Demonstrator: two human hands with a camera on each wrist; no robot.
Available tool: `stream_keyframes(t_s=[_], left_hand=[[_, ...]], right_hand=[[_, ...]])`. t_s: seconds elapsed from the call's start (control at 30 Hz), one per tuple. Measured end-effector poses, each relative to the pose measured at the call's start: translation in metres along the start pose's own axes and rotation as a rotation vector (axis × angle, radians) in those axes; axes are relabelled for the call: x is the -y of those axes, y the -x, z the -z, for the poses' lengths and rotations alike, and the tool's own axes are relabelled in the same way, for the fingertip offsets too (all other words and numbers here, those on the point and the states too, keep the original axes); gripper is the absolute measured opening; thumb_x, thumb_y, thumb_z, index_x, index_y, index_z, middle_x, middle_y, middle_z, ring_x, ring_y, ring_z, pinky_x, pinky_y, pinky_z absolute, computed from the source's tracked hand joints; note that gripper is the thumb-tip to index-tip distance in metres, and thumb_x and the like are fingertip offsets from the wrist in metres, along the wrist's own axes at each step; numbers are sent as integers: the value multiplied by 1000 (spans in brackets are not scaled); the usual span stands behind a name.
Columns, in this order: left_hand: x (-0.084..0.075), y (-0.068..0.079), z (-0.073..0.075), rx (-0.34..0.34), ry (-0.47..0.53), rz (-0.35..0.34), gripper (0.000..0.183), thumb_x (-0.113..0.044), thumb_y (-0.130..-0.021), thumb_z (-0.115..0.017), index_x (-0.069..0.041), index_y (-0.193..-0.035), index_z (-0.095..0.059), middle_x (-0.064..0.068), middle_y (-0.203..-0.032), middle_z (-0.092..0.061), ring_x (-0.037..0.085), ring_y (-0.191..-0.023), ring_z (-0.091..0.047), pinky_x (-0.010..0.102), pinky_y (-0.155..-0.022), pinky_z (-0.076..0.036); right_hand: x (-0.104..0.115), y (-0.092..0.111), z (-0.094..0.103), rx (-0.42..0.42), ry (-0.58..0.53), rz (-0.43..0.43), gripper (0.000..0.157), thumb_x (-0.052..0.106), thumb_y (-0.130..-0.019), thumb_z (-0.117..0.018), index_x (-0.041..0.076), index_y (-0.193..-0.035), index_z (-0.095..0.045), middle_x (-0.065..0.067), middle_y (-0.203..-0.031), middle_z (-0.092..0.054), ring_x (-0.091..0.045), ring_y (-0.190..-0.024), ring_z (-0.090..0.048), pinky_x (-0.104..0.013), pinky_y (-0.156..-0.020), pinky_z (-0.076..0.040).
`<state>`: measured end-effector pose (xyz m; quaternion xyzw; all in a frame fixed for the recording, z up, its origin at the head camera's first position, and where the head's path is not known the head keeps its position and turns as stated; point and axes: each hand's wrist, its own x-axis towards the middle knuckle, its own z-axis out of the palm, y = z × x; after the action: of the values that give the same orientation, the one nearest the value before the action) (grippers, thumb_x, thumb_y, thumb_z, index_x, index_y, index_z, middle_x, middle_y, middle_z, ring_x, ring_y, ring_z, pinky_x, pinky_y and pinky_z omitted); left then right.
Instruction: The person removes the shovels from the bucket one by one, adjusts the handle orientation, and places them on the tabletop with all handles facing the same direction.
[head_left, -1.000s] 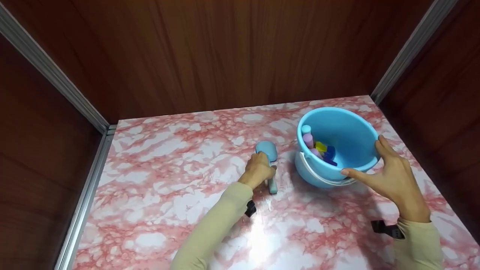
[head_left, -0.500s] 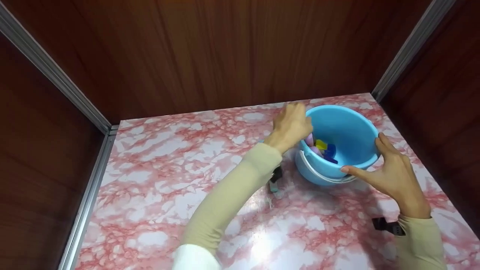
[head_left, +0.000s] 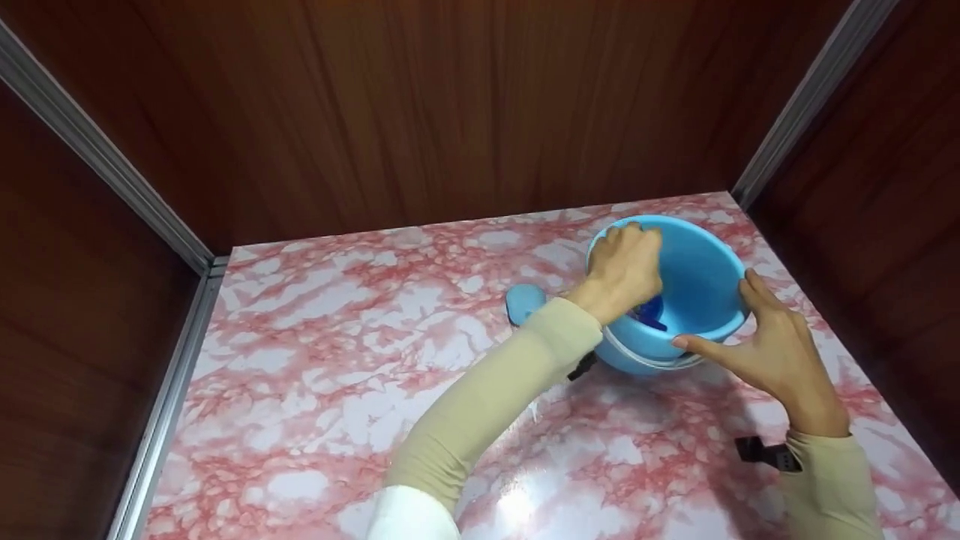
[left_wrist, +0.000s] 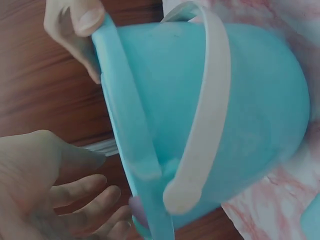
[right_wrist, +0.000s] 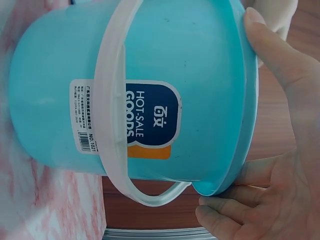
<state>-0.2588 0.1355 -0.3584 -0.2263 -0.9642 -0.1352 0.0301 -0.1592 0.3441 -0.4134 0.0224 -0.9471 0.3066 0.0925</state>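
Note:
A light-blue bucket [head_left: 705, 277] with a white handle [left_wrist: 200, 125] stands on the right side of the table, its mouth leaning toward me. My right hand [head_left: 787, 360] holds its rim, thumb on the near side and fingers on the right. Over the bucket's mouth, at the left, is my left hand [head_left: 626, 270]. The left wrist view shows its fingers loosely bent and apart, with nothing seen between them. Below that hand a dark-blue piece [head_left: 651, 315] lies in the bucket, and a purple item [left_wrist: 138, 212] shows just inside the rim. My left hand hides the other contents.
Left of the bucket lies a light-blue, rounded, flat-headed item [head_left: 525, 302], its handle hidden behind my left sleeve [head_left: 502, 397]. The red-and-white marbled table [head_left: 337, 360] is bounded by dark wood panels [head_left: 450, 112] at the back and sides.
My left hand has moved from the light-blue handled item, which stays on the table, up to the bucket's left rim and then over its mouth. My right hand keeps holding the rim.

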Motion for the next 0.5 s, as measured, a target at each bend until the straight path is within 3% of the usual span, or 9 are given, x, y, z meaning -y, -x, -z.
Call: stream_keyframes(t_s=[0.17, 0.3, 0.5], left_hand=[[-16, -8, -7, 143, -58, 18, 24, -34, -98, -76, -26, -121, -76, -5, -101, -72, 14, -91, -65, 34, -81, -61], [-25, -13, -16, 284, -127, 51, 32, -36, -99, -76, -32, -131, -72, -7, -108, -70, 15, -95, -64, 38, -87, -60], [-32, -16, -31, 409, -300, 25, 31, -36, -108, -63, -36, -138, -66, -10, -117, -69, 11, -99, -65, 34, -88, -57]], right_hand=[[2, -1, 0, 2, 1, -8, 125, 58, -76, -93, 3, -167, -27, -27, -173, -22, -64, -146, -38, -80, -106, -37], [2, -1, 0, -14, -12, 11, 125, 55, -75, -95, 1, -166, -29, -27, -173, -23, -64, -144, -40, -80, -105, -38], [3, -1, 1, -16, 8, 20, 125, 54, -74, -96, 0, -165, -31, -29, -172, -23, -65, -142, -42, -80, -104, -39]])
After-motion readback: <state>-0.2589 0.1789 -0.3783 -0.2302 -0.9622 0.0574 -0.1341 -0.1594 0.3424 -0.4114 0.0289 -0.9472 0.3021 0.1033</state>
